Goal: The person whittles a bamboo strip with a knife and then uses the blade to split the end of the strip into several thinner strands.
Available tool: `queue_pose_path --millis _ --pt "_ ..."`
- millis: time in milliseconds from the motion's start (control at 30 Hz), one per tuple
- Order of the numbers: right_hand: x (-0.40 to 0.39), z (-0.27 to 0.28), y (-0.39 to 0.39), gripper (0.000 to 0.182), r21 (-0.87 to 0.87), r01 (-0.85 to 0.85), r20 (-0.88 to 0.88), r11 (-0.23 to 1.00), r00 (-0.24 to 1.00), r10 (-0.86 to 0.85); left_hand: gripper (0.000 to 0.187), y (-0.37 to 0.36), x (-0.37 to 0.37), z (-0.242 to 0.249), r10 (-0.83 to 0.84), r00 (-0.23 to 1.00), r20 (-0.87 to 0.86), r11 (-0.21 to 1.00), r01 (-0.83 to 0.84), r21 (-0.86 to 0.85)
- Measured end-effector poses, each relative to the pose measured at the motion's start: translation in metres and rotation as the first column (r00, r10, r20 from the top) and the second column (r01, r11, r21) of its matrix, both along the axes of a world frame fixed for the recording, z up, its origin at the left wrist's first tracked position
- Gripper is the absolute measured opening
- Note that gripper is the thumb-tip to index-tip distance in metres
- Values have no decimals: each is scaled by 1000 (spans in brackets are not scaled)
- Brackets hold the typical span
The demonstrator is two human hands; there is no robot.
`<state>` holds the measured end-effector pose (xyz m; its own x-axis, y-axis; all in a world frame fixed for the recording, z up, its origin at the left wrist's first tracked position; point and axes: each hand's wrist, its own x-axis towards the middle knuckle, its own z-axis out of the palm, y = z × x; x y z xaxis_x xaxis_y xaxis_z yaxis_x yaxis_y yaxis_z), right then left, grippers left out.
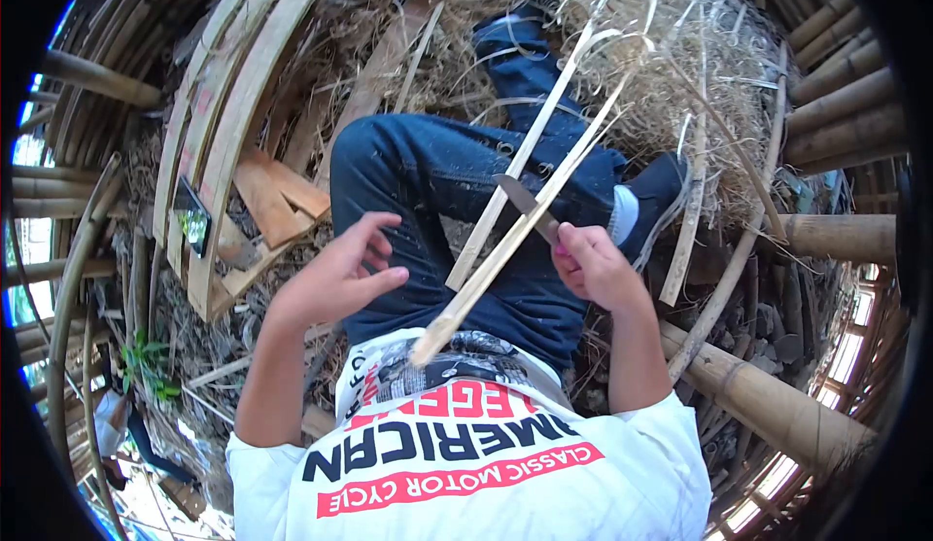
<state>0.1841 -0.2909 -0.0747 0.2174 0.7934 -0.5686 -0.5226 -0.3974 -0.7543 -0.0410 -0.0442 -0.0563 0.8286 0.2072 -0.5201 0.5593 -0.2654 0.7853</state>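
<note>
My right hand (595,264) is closed around the handle of a knife (525,201), its blade pointing up and left across a bamboo strip (496,264). That strip lies slanted over my lap, its lower end near my shirt and its frayed upper end toward the shavings. Beside it on the left runs a second, longer strip (530,142). To the left of both strips, my left hand (360,269) is held over my thigh with thumb and fingers apart, touching neither strip.
Curved wooden slats (228,123) stand at the upper left, with a phone (193,218) against them. Shavings (729,104) pile up beyond my legs. A thick bamboo pole (768,400) lies at the lower right. Part of another person (112,419) shows at the lower left.
</note>
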Motion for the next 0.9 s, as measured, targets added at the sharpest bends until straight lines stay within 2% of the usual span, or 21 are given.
queue_pose_path --millis 67,133,167,200,233,267,333,400,467,600,667,733,800,867,900 --pt "15 7 -5 42 22 -16 180 1000 984 11 56 6 25 8 -1 994 111 997 -7 79" --pt "27 15 -15 41 18 -51 288 999 957 44 48 9 52 20 -96 983 159 993 84 80" --pt "32 19 -17 41 28 -46 303 999 952 35 38 10 64 11 -152 960 233 988 140 67" --pt "36 22 -20 41 17 -117 348 993 932 104 38 7 79 10 -162 956 246 986 147 77" --pt "38 25 -22 40 1 -184 391 983 905 169 36 3 96 10 -144 971 188 981 165 -104" --pt "39 25 -22 40 4 -172 404 985 901 155 38 -2 113 9 -139 982 125 944 170 -284" --pt "41 22 -23 41 22 -207 357 978 915 186 49 -13 146 -15 -142 981 133 855 189 -482" --pt "41 22 -25 40 28 -210 330 977 925 189 53 -26 171 -26 -138 983 126 827 184 -532" --pt "43 18 -30 40 45 -225 361 973 912 194 55 -33 192 -55 -108 979 172 636 201 -745" --pt "36 7 -41 40 23 -181 507 983 850 145 54 -42 215 -62 -82 984 156 576 174 -799" --pt "30 4 -42 43 23 -249 714 968 682 159 54 -45 228 -70 -113 980 167 558 201 -805" --pt "24 3 -41 45 -18 -242 710 970 681 183 54 -50 235 -69 -197 971 133 586 225 -779" --pt "21 0 -40 45 -51 -268 742 962 634 216 53 -52 240 -69 -205 968 141 589 238 -773" --pt "20 -3 -38 45 -66 -260 729 963 647 224 51 -54 247 -68 -197 965 175 683 263 -681" --pt "19 -5 -38 45 -91 -264 721 960 648 246 43 -54 249 -65 -180 973 141 667 226 -710"
